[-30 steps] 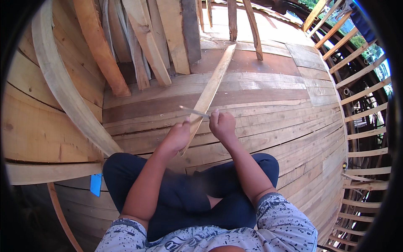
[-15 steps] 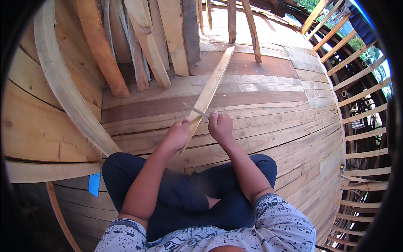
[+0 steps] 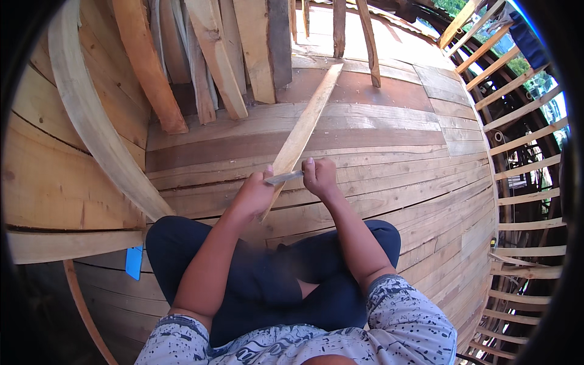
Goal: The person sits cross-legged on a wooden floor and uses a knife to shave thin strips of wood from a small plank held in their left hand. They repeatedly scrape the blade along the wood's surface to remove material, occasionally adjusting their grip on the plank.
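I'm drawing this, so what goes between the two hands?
In the head view, a thin knife blade crosses the narrow wooden strip between the left hand and the right hand.

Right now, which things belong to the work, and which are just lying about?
In use:
long pale wooden strip (left hand)
thin grey metal blade (right hand)

Not in use:
flat blue rectangular piece
curved orange-brown wooden plank

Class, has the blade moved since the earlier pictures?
Yes: against the dark floor plank, the blade has swung away, toward the picture's lower edge.
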The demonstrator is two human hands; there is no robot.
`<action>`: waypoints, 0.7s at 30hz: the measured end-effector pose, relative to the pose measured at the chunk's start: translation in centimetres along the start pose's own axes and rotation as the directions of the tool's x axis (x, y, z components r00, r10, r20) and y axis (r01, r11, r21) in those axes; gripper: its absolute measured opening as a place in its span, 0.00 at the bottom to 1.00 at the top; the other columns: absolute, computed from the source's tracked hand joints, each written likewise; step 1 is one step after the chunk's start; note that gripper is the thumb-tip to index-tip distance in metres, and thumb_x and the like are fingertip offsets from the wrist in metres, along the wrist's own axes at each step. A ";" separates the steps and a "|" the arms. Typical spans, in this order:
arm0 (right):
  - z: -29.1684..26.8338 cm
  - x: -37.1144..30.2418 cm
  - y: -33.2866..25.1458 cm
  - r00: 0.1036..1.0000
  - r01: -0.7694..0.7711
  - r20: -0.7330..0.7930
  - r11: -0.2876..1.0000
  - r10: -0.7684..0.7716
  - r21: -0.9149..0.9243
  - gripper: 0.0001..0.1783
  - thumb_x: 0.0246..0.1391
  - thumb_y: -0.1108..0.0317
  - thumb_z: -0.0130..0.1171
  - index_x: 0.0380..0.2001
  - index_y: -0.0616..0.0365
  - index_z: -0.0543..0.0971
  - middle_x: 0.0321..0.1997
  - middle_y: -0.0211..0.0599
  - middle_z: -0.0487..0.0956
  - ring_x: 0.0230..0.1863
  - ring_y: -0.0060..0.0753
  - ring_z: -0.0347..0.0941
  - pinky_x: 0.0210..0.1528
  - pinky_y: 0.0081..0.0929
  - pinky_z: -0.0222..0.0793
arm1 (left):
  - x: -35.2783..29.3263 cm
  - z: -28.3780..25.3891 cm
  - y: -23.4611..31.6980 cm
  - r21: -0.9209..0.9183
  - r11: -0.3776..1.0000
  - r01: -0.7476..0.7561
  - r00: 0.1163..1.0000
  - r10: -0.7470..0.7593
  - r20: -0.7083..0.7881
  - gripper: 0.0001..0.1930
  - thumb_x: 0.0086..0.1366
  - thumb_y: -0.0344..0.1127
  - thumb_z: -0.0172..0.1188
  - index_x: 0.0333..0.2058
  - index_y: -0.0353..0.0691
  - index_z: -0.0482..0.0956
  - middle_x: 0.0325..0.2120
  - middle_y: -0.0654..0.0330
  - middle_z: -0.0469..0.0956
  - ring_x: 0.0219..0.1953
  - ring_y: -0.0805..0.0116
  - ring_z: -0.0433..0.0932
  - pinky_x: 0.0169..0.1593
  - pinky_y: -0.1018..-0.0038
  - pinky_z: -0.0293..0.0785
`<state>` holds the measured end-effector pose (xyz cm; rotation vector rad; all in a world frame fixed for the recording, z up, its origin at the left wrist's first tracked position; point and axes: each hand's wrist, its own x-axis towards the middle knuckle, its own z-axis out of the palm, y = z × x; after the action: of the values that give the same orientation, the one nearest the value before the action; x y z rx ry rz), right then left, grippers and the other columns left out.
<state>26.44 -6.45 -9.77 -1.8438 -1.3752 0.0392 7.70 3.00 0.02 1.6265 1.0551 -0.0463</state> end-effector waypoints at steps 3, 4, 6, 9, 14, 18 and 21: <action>0.0 0.2 0.4 0.996 -0.050 -0.074 0.998 0.053 0.042 0.27 0.63 0.61 0.41 0.09 0.57 0.71 0.11 0.49 0.67 0.14 0.56 0.67 0.20 0.47 0.61 | 1.3 -0.1 -0.8 0.005 1.000 0.018 0.999 -0.018 0.030 0.32 0.78 0.56 0.33 0.48 0.31 0.77 0.28 0.53 0.77 0.29 0.63 0.78 0.37 0.65 0.74; 0.0 0.2 0.1 0.994 -0.038 -0.098 0.999 0.038 -0.002 0.27 0.63 0.61 0.41 0.10 0.56 0.71 0.10 0.48 0.66 0.13 0.55 0.67 0.20 0.47 0.60 | 1.7 0.0 -1.3 -0.006 1.000 0.019 0.999 -0.019 0.043 0.32 0.78 0.56 0.33 0.47 0.32 0.77 0.25 0.55 0.76 0.25 0.65 0.77 0.34 0.66 0.74; 0.0 -0.1 0.4 0.994 -0.046 -0.104 0.999 0.044 -0.010 0.27 0.63 0.61 0.41 0.10 0.56 0.71 0.10 0.47 0.67 0.13 0.55 0.67 0.20 0.47 0.61 | 1.8 0.4 -1.3 -0.014 1.000 0.002 1.000 -0.001 0.025 0.31 0.78 0.55 0.33 0.44 0.32 0.77 0.23 0.58 0.74 0.21 0.66 0.74 0.29 0.66 0.72; 0.4 -0.6 -1.2 0.987 -0.152 -0.068 0.987 0.148 -0.060 0.27 0.63 0.61 0.41 0.09 0.56 0.71 0.10 0.46 0.68 0.13 0.54 0.68 0.20 0.47 0.62 | 1.7 -0.9 -0.9 -0.132 0.988 0.077 0.993 -0.065 0.097 0.31 0.78 0.55 0.33 0.43 0.32 0.77 0.22 0.60 0.73 0.20 0.68 0.73 0.28 0.66 0.72; 0.2 -1.1 -4.1 0.997 0.005 -0.074 0.998 -0.010 -0.069 0.28 0.64 0.61 0.41 0.10 0.57 0.74 0.10 0.48 0.69 0.14 0.56 0.69 0.21 0.48 0.63 | 1.5 -0.1 -1.5 -0.045 0.997 -0.067 0.998 0.068 0.010 0.31 0.78 0.55 0.32 0.46 0.34 0.78 0.23 0.61 0.73 0.22 0.70 0.72 0.30 0.67 0.72; 0.2 0.2 -2.8 0.986 -0.146 -0.094 0.986 0.139 -0.074 0.29 0.63 0.61 0.41 0.09 0.59 0.73 0.09 0.51 0.68 0.13 0.57 0.68 0.21 0.49 0.63 | 1.4 -0.6 -0.1 -0.068 0.995 0.074 0.994 -0.068 0.089 0.32 0.78 0.56 0.33 0.47 0.33 0.78 0.23 0.61 0.73 0.24 0.71 0.71 0.32 0.68 0.71; -0.1 -0.8 -5.0 0.972 -0.237 -0.020 0.967 0.236 -0.099 0.28 0.65 0.62 0.39 0.10 0.59 0.70 0.11 0.52 0.66 0.15 0.58 0.68 0.22 0.50 0.60 | 1.0 -0.3 -0.4 -0.095 0.995 0.043 0.998 -0.038 0.050 0.32 0.78 0.56 0.33 0.46 0.31 0.77 0.23 0.60 0.72 0.22 0.70 0.70 0.31 0.68 0.72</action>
<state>22.18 -6.80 -7.00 -2.0823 -1.1631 0.0860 7.90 3.87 -0.75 1.5105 1.0381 -0.0600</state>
